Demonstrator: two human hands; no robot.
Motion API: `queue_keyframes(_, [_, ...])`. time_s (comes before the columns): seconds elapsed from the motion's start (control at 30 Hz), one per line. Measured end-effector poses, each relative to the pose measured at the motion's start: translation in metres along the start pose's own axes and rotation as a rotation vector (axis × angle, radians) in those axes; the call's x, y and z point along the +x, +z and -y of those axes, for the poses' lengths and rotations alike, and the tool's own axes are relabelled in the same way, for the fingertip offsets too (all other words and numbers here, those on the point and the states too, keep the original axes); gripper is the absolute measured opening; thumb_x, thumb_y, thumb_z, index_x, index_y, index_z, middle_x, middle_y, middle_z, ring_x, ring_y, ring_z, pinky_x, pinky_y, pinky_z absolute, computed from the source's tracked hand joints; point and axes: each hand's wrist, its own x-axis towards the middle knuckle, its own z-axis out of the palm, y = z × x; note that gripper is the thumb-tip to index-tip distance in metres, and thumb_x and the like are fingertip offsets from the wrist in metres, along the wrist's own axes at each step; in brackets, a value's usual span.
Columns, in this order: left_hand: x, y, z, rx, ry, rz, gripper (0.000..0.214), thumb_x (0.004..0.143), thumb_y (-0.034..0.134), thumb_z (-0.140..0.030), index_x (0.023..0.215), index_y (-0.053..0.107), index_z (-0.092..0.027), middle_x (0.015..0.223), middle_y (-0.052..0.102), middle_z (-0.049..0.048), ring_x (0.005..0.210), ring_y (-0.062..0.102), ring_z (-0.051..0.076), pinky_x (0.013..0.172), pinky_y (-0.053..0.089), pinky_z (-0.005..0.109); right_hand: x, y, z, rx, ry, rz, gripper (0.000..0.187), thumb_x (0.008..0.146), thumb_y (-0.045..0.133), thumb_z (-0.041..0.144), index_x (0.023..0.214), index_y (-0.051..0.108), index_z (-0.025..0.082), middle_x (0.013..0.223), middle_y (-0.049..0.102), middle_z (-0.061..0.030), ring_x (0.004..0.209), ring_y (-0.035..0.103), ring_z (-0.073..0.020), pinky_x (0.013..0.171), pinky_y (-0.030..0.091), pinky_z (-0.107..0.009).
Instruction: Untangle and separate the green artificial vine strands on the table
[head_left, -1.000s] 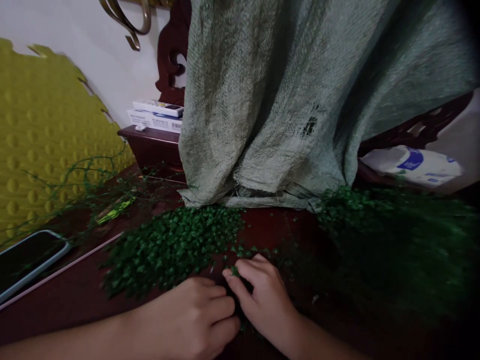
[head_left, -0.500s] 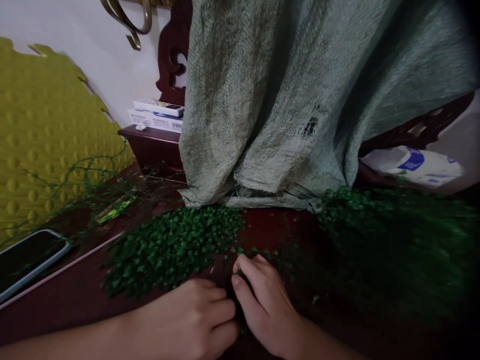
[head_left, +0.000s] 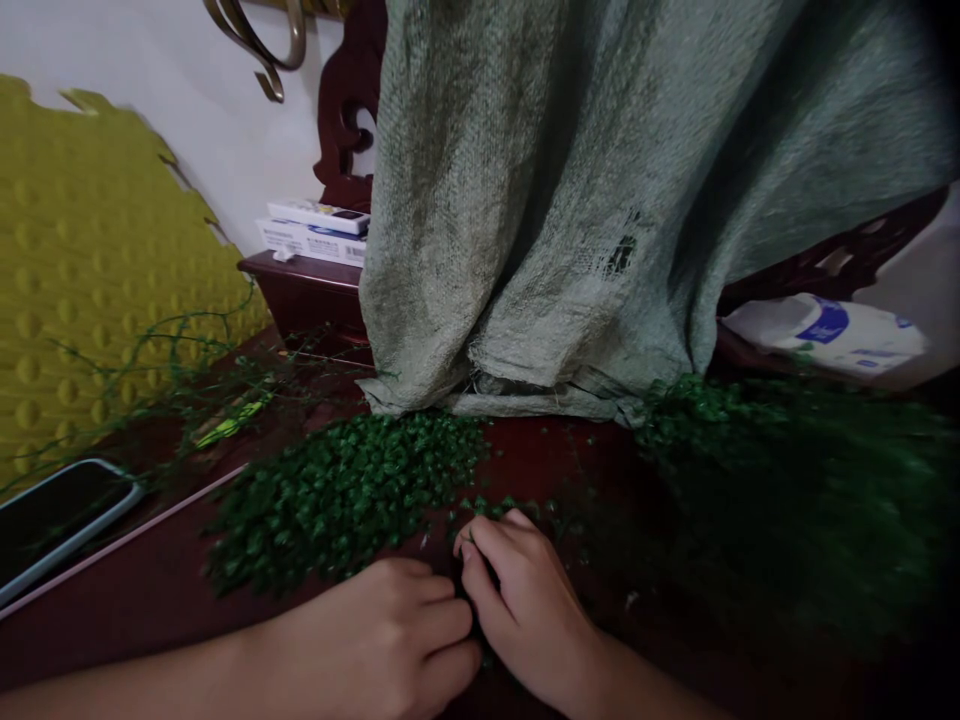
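My left hand (head_left: 401, 640) rests on the dark red table (head_left: 150, 590) with its fingers curled in, knuckles up; what it holds is hidden. My right hand (head_left: 521, 605) lies against it, fingers bent and pinched on something small and green that I cannot make out. A pile of small green plastic leaves (head_left: 341, 490) spreads just beyond both hands. A darker heap of green sprigs (head_left: 780, 480) fills the table to the right.
A grey-green woven sack (head_left: 570, 200) hangs down to the table behind the leaves. Thin green stems (head_left: 165, 370) lie at the left by a yellow foam mat (head_left: 90, 270). A phone (head_left: 52, 520) lies at the left edge. Boxes (head_left: 315, 230) sit on a dark wooden ledge; a white packet (head_left: 825, 330) is at right.
My right hand's fingers shifted slightly, lifting then curling back into a pinch beside my left hand. My left hand has stayed in place.
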Motion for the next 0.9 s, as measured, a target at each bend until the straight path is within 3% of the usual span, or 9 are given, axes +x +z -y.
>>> queue_keyframes(0.4, [0.0003, -0.0022, -0.0004, -0.002, 0.001, 0.030, 0.014, 0.088, 0.047, -0.009, 0.082, 0.057, -0.015, 0.074, 0.057, 0.0029, 0.062, 0.047, 0.018, 0.057, 0.042, 0.032, -0.0003, 0.0033, -0.0026, 0.109, 0.015, -0.092, 0.020, 0.087, 0.043, 0.010, 0.089, 0.060, 0.021, 0.083, 0.068, -0.0009, 0.077, 0.062, -0.0171, 0.078, 0.041, -0.030])
queue_keyframes(0.9, [0.0000, 0.0010, -0.0004, -0.011, -0.010, -0.002, 0.025, 0.092, 0.037, -0.009, 0.083, 0.060, -0.015, 0.071, 0.057, 0.0040, 0.061, 0.048, 0.019, 0.056, 0.044, 0.033, -0.0024, 0.0014, -0.0028, 0.100, 0.037, -0.064, 0.023, 0.093, 0.041, 0.012, 0.098, 0.061, 0.023, 0.089, 0.069, -0.0004, 0.082, 0.063, -0.0169, 0.076, 0.046, -0.029])
